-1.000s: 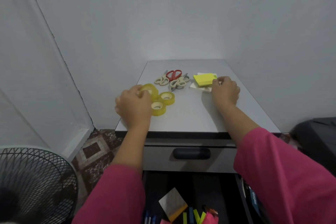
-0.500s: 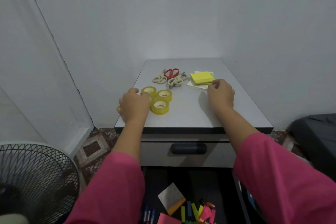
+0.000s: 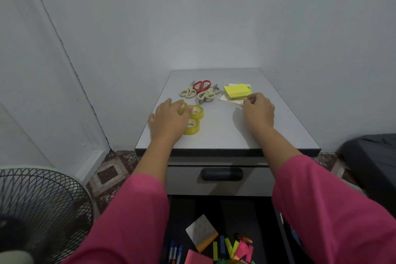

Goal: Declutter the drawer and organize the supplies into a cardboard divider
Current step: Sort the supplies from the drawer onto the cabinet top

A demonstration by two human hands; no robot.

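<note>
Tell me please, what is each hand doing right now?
Left hand: grips a tape roll.
Right hand: fingers curled at the paper stack; grip unclear.

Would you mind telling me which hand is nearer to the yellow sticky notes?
Right. The right hand touches the papers just under the yellow sticky notes; the left hand rests across the cabinet top on the tape rolls.

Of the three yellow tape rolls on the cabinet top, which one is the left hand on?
The rearmost, leftmost tape roll, half covered by the left hand. The middle roll and the nearest roll lie uncovered beside the hand.
</note>
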